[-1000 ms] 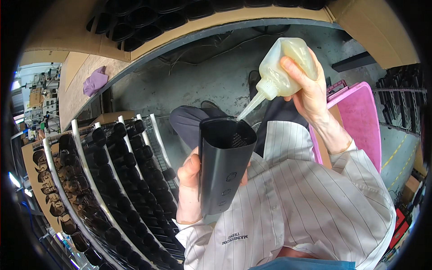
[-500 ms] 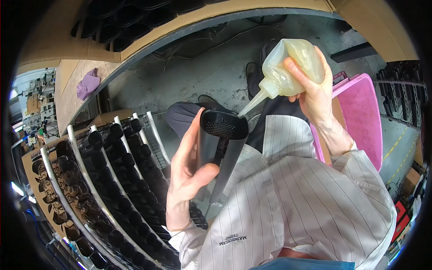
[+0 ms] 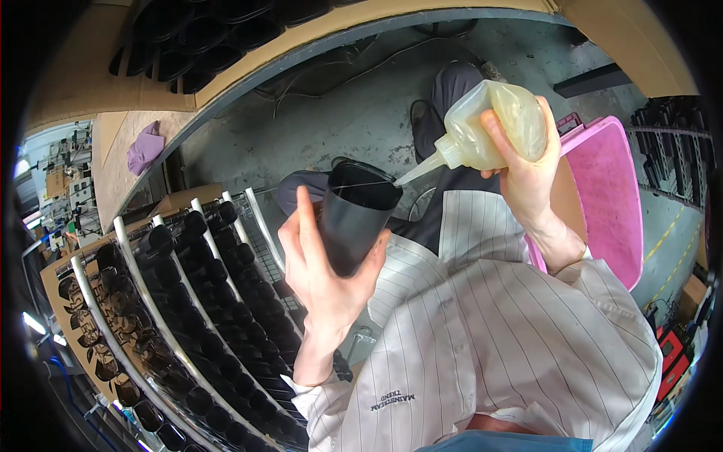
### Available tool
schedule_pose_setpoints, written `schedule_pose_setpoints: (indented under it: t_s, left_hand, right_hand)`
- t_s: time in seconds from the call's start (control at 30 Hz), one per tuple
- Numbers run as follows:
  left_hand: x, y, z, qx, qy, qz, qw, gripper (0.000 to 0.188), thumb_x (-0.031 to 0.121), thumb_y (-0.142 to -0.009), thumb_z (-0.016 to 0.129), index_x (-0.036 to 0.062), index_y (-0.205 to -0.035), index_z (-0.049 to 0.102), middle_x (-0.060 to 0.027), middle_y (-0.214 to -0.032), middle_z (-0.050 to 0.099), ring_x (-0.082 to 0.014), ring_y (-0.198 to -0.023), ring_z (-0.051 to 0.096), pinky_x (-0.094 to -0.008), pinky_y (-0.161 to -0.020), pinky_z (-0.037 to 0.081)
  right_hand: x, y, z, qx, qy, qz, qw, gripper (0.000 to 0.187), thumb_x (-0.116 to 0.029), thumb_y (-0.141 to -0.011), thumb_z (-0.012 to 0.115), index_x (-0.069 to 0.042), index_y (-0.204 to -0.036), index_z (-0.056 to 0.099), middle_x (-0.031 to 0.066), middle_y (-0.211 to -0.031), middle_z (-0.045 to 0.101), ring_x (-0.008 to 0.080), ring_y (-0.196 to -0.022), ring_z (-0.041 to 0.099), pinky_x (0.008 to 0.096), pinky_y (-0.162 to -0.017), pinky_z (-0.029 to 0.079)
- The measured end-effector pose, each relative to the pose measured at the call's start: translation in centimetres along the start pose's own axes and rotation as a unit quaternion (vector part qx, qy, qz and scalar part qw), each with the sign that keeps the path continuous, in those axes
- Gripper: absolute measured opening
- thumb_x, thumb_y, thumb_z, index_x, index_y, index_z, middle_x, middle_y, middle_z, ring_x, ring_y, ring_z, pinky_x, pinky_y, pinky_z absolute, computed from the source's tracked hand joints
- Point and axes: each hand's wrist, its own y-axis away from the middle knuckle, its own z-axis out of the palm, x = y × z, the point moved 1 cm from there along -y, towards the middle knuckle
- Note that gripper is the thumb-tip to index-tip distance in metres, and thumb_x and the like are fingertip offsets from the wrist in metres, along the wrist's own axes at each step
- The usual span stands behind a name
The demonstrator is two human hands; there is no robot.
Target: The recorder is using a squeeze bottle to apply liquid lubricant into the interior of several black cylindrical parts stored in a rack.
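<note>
My left hand (image 3: 327, 290) is wrapped around a black plastic housing (image 3: 352, 233), tilted so that its open end faces up. My right hand (image 3: 531, 177) squeezes a clear, soft squeeze bottle (image 3: 473, 128) with yellowish liquid inside. The bottle tilts down to the left, and its pointed nozzle (image 3: 420, 169) reaches the right rim of the housing's opening. A thin pale line crosses the opening from the nozzle's tip. The inside of the housing is mostly dark.
At the left, a rack with white rails (image 3: 177, 279) carries rows of black housings. A cardboard box (image 3: 256, 38) with more black parts is at the far side. A purple cloth (image 3: 145, 147) lies on the bench by it. A pink bin (image 3: 610, 203) stands right of me.
My left hand has turned the housing, so its perforated inner face no longer shows and its smooth outer side does. The bottle's nozzle has shifted slightly left along with the rim.
</note>
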Motion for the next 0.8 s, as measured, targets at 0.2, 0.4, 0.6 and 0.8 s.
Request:
schedule_pose_setpoints:
  t_s: [0.2, 0.4, 0.6, 0.8]
  left_hand:
    - [-1.9, -0.9, 0.8, 0.082, -0.167, 0.074, 0.980, 0.083, 0.011, -0.069, 0.084, 0.0027, -0.144, 0.048, -0.0159, -0.129, 0.052, -0.0303, -0.109, 0.057, -0.0386, -0.092, 0.049]
    - [-3.4, -1.4, 0.8, 0.116, -0.199, 0.138, 0.963, 0.071, 0.024, -0.077, 0.078, 0.0027, -0.140, 0.053, -0.0178, -0.129, 0.055, -0.0301, -0.109, 0.056, -0.0389, -0.094, 0.043]
    - [-3.7, -1.2, 0.8, 0.120, -0.210, 0.177, 0.954, 0.065, 0.032, -0.083, 0.072, 0.0039, -0.139, 0.054, -0.0177, -0.135, 0.056, -0.0309, -0.111, 0.056, -0.0410, -0.095, 0.042]
    - [-3.7, -1.0, 1.0, 0.128, -0.199, 0.186, 0.954, 0.064, 0.037, -0.084, 0.070, 0.0045, -0.138, 0.055, -0.0178, -0.135, 0.057, -0.0307, -0.113, 0.056, -0.0415, -0.097, 0.041]
  right_hand:
    - [1.9, 0.2, -1.6, -0.094, -0.180, 0.342, 0.917, 0.031, -0.013, -0.089, 0.073, -0.001, -0.112, 0.055, 0.0088, -0.091, 0.062, 0.0112, -0.059, 0.056, 0.0205, -0.046, 0.046]
    - [2.2, -0.5, -2.2, -0.216, -0.478, 0.422, 0.740, 0.033, -0.016, -0.091, 0.070, 0.000, -0.116, 0.055, 0.0082, -0.092, 0.062, 0.0104, -0.058, 0.054, 0.0199, -0.049, 0.044]
    - [-0.5, -0.4, 0.3, -0.047, -0.143, 0.159, 0.976, 0.033, -0.012, -0.090, 0.072, -0.001, -0.116, 0.055, 0.0081, -0.092, 0.063, 0.0113, -0.060, 0.057, 0.0213, -0.048, 0.046]
    - [1.1, -0.1, 0.4, -0.048, -0.042, 0.030, 0.997, 0.034, -0.010, -0.088, 0.075, -0.003, -0.115, 0.054, 0.0086, -0.094, 0.063, 0.0133, -0.061, 0.059, 0.0223, -0.047, 0.049]
